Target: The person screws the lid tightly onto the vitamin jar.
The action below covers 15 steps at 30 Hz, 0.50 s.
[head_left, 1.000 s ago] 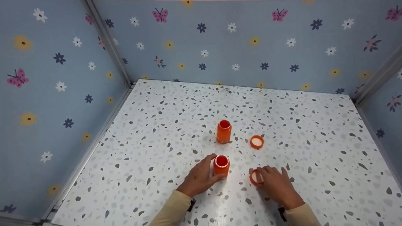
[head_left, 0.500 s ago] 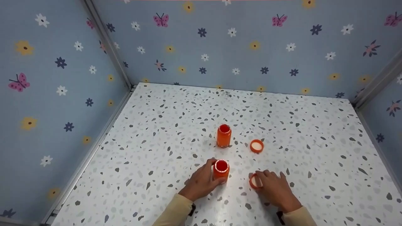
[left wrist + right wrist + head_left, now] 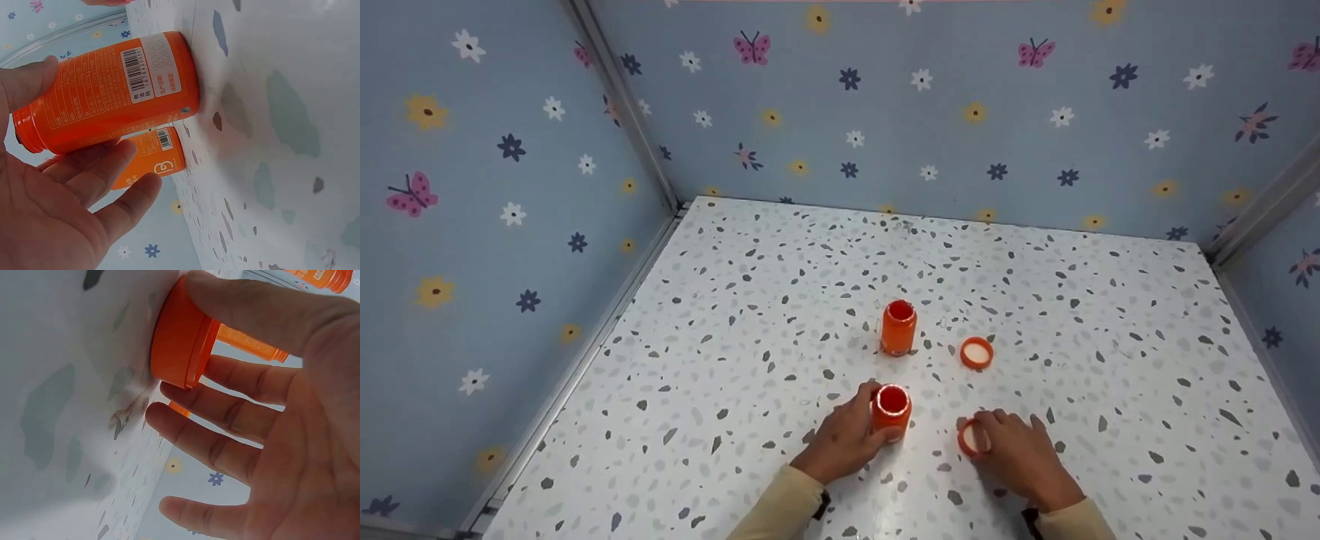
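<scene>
My left hand (image 3: 844, 437) grips an orange bottle (image 3: 892, 416) that stands upright and uncapped, its thumb on the near side and its fingers on the far side. Printed text and a barcode show on this bottle (image 3: 121, 84) in the left wrist view. To the right, my right hand (image 3: 1020, 454) pinches an orange cap (image 3: 964, 437) between thumb and fingers. That cap (image 3: 183, 334) lies on the table with its pale inside upward; the other fingers stretch out beside it. Beyond the hands stand a second open orange bottle (image 3: 898, 330) and a second upturned cap (image 3: 976, 352).
A white speckled table (image 3: 735, 315) carries everything. Blue walls with flowers and butterflies (image 3: 885, 105) close it in at the back, the left and the right. Metal strips (image 3: 622, 112) run along the corners.
The head view has tilted and shifted slightly. Both hands, the two bottles and the two caps keep about the same places on the table.
</scene>
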Motion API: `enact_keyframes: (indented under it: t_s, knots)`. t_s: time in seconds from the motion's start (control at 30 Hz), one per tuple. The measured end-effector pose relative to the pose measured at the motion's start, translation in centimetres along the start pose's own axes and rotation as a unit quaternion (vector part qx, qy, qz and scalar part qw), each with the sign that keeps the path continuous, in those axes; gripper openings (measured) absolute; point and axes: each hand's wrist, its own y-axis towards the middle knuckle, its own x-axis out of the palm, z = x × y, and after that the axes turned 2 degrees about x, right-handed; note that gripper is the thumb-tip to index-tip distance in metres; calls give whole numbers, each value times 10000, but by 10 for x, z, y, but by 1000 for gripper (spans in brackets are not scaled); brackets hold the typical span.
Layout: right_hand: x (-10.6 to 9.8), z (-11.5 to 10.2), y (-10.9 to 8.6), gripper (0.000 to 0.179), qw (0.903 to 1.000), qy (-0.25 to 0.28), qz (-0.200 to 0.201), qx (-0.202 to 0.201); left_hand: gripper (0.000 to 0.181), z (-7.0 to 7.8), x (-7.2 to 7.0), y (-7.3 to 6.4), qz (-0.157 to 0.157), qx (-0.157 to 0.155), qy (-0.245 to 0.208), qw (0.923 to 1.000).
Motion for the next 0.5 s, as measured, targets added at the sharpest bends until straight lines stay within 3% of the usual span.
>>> enact_keyframes:
  t_s: [0.13, 0.5]
  knots:
    - [-1, 0, 3, 43, 9996, 164, -189, 129, 65, 0, -1, -2, -21, 48, 64, 10000]
    - [-7, -4, 2, 44, 9988, 428, -162, 179, 64, -1, 2, -7, 112, 620, 299, 9976]
